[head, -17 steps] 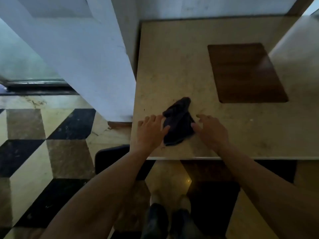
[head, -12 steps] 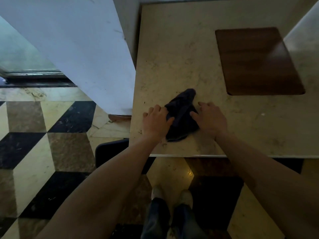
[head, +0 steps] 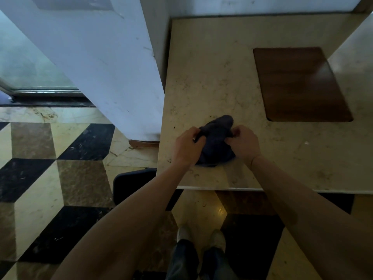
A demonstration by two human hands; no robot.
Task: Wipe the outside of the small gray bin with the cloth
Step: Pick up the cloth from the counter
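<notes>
in the head view, at centre frame, the left hand (head: 186,147) and right hand (head: 245,143), flat beside the dark cloth (head: 217,141) a moment ago, now pinch its edges on the marble counter (head: 212,77), ready to lift; a dark bin-like shape (head: 131,183) sits below the counter's left corner.
</notes>
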